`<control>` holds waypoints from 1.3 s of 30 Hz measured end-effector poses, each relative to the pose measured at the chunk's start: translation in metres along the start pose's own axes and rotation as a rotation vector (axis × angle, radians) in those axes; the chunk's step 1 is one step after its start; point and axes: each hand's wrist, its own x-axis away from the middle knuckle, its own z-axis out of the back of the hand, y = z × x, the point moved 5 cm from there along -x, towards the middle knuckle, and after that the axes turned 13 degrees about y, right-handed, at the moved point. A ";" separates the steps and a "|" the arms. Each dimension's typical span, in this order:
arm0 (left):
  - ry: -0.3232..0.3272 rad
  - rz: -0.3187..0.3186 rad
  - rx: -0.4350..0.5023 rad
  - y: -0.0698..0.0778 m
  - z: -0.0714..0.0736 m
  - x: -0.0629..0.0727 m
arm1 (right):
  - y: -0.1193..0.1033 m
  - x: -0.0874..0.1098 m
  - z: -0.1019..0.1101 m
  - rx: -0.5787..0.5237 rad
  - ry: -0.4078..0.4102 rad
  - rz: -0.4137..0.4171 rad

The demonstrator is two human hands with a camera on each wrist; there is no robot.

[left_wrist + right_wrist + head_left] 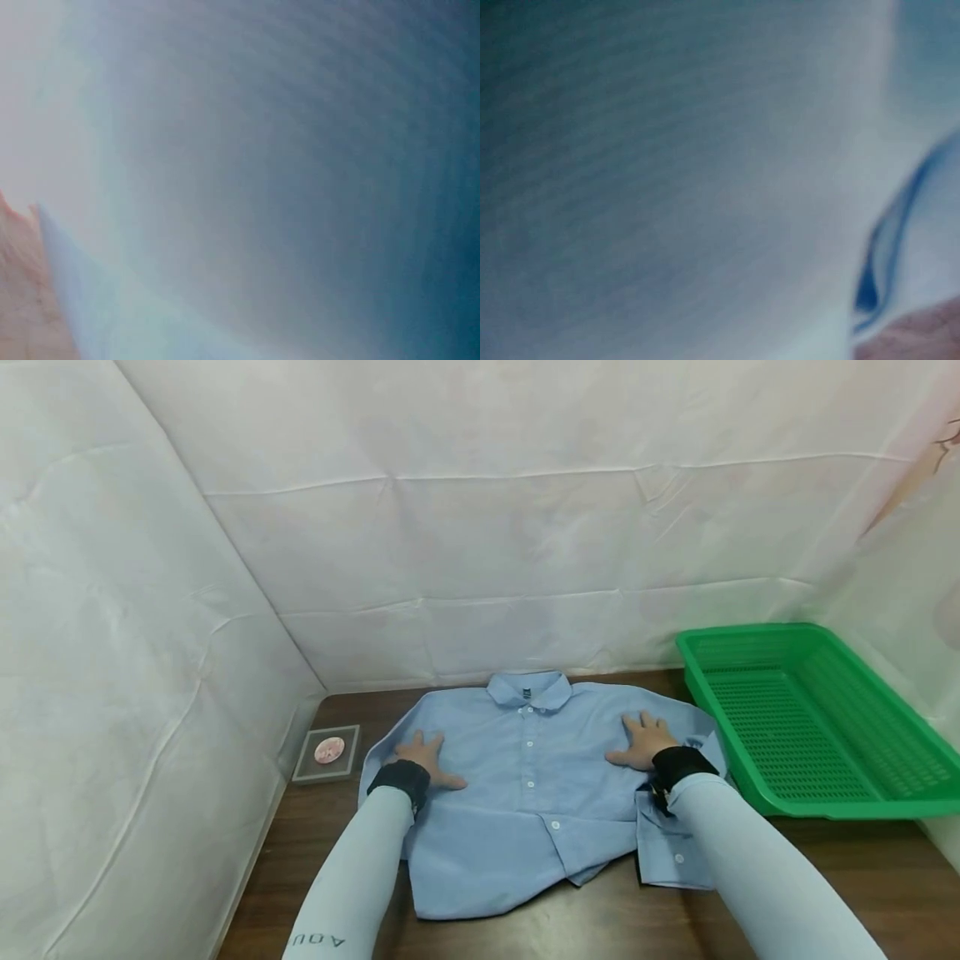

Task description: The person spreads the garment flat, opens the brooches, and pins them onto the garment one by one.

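A light blue button-up shirt point(487, 752) lies front side up on the brown table, its collar at the far edge by the white sheet. My left hand point(426, 758) rests flat on the shirt's left part, fingers spread. On the right part, near the sleeve, my right hand point(642, 741) lies with fingers spread too. The lower front is folded unevenly, and a cuff shows below my right wrist. In the left wrist view the shirt cloth point(247, 180) fills most of the picture, blurred. Blurred cloth point(690, 187) also fills the right wrist view, with a fold at its right.
A green plastic basket point(757, 760) stands to the right, close against the shirt's sleeve. On the left lies a small clear square dish point(302, 770) with a pink round piece point(329, 750). White sheets point(525, 543) wall the brown table point(262, 877) at the back and sides.
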 end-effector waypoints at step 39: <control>-0.045 0.071 -0.072 0.006 -0.011 -0.027 | 0.015 -0.047 -0.002 0.019 -0.052 -0.024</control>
